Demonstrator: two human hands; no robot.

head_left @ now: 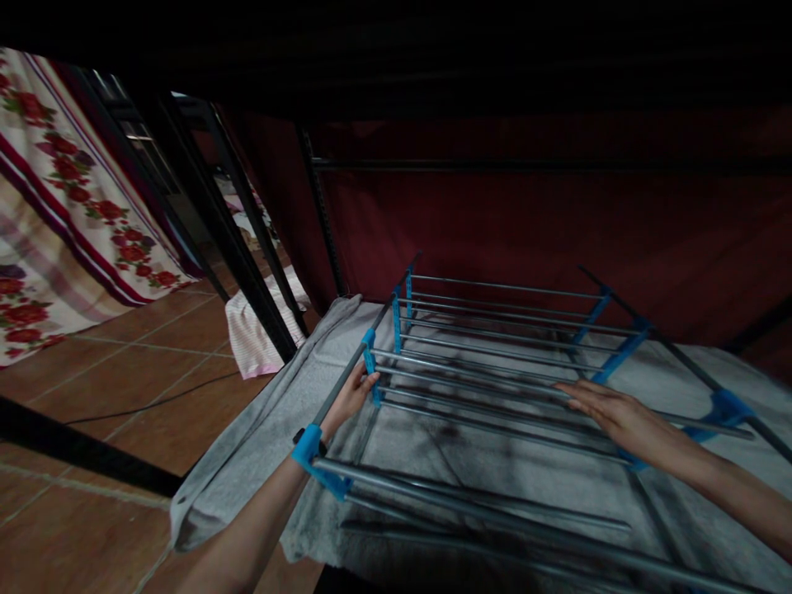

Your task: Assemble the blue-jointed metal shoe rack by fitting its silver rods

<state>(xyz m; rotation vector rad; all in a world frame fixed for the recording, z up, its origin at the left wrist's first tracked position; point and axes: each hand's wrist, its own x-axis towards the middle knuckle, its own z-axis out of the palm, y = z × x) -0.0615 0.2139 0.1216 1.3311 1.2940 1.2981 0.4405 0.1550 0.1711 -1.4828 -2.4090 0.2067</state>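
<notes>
A metal drying rack [495,363] with grey rods and blue plastic joints stands in front of me. A grey towel [260,437] lies spread under its rods and hangs over the left side. My left hand [350,398] grips the rack's left side bar beside a blue joint [370,346]. My right hand [610,410] lies flat with fingers stretched out on the rods at the right, near another blue joint [619,353].
A dark red curtain [525,223] hangs behind the rack. Black metal frame posts [210,214] lean at the left. A floral sheet [68,190] hangs far left, and a pink striped cloth [251,330] lies on the brown tiled floor [124,371].
</notes>
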